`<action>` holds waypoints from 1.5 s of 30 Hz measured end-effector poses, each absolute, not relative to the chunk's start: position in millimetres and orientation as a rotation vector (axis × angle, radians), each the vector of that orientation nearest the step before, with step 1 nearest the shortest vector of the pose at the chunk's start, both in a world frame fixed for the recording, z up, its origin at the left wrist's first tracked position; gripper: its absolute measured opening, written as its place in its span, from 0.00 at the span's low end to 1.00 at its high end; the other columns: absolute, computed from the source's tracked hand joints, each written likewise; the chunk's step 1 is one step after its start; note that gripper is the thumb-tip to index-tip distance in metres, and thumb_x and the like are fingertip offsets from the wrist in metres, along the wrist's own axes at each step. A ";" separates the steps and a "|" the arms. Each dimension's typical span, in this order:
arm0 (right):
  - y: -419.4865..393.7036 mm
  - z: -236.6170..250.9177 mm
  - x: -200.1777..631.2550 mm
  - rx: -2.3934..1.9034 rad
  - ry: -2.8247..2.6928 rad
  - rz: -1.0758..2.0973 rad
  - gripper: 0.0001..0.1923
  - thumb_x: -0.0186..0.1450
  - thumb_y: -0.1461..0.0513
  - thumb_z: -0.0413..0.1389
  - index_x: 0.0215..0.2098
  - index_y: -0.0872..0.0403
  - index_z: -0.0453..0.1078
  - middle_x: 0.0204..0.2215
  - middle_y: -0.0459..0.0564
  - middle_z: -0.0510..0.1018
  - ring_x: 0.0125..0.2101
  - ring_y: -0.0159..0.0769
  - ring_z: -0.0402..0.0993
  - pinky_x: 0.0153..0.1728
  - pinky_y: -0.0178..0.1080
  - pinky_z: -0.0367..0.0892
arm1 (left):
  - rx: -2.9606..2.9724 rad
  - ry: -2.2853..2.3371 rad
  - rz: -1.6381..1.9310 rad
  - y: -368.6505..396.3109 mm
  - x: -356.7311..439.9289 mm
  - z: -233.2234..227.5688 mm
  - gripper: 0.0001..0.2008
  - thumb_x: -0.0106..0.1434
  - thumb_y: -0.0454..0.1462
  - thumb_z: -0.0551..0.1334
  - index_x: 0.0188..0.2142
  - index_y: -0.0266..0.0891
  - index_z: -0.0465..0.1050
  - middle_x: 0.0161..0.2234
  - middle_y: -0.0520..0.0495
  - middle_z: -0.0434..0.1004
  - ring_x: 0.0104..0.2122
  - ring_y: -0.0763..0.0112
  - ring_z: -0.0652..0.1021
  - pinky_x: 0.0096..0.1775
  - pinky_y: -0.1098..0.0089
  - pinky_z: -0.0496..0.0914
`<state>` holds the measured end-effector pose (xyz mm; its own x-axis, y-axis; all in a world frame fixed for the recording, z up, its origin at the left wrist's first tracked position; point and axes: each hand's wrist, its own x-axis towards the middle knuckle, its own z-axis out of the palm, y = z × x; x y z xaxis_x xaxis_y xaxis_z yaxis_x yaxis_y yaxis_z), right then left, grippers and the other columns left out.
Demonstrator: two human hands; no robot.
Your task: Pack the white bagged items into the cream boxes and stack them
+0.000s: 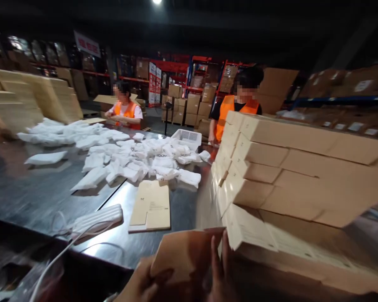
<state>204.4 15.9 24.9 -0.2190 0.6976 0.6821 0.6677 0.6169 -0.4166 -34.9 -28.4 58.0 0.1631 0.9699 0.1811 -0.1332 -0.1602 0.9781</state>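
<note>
Here, we hold a smooth brown cardboard piece at the near side of the dark, shiny metal tabletop

Our left grip is clenched on the near left part of the cardboard piece, its thumb lying across the face. Our right grip is at the right side of the same piece, fingers pointing upward; we cannot tell whether it grasps the cardboard or merely rests against it. The cardboard piece is in the near middle of the scene, tilted up, just left of a tall stack of tan, printed cardboard boxes that fills the right side.

Beyond our hands, a flat, cream-coloured carton with small black print lies on the tabletop. To its left we see a white, ribbed, oblong object near the edge, with a thin white cable running down to the near left.

Farther off, a wide heap of soft white packets spreads over the tabletop, and one flat white packet lies alone at left. A white plastic basket stands behind the heap. At far left we have piles of flat tan cartons. Two people in orange vests are across from us, one far left, one far right, the latter partly hidden by the stack.
</note>
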 end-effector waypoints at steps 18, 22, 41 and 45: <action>22.8 79.7 160.5 -0.931 -1.658 0.318 0.22 0.63 0.69 0.53 0.54 0.46 0.68 0.48 0.52 0.75 0.50 0.42 0.75 0.48 0.47 0.76 | 0.633 0.797 1.555 -11.9 -0.2 50.4 0.38 0.46 0.32 0.64 0.59 0.46 0.67 0.49 0.46 0.80 0.50 0.51 0.80 0.51 0.56 0.74; 21.8 126.3 147.3 -0.797 -2.111 0.023 0.16 0.70 0.71 0.49 0.49 0.51 0.74 0.38 0.51 0.81 0.39 0.39 0.78 0.40 0.40 0.78 | 0.809 0.960 1.572 -13.4 0.5 51.0 0.31 0.49 0.36 0.67 0.55 0.44 0.74 0.54 0.44 0.80 0.55 0.49 0.77 0.55 0.57 0.73; 8.4 132.9 134.3 -0.807 -2.004 -0.341 0.12 0.70 0.70 0.49 0.40 0.59 0.75 0.31 0.53 0.84 0.31 0.38 0.82 0.33 0.38 0.77 | 1.427 1.233 1.520 -41.3 15.2 63.2 0.28 0.65 0.46 0.62 0.64 0.47 0.68 0.57 0.44 0.79 0.58 0.48 0.77 0.58 0.59 0.71; 12.1 122.6 133.9 -0.898 -1.915 -0.261 0.13 0.70 0.70 0.49 0.33 0.55 0.73 0.26 0.49 0.81 0.26 0.36 0.79 0.29 0.36 0.73 | 1.479 1.176 1.581 -28.6 15.7 46.5 0.25 0.68 0.41 0.56 0.64 0.46 0.68 0.60 0.46 0.76 0.58 0.54 0.76 0.59 0.61 0.69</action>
<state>133.9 12.1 122.6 -0.2598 0.4764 0.8400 0.6840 0.7048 -0.1882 15.7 -28.6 46.5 -0.1379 0.9120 0.3864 0.1077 -0.3740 0.9212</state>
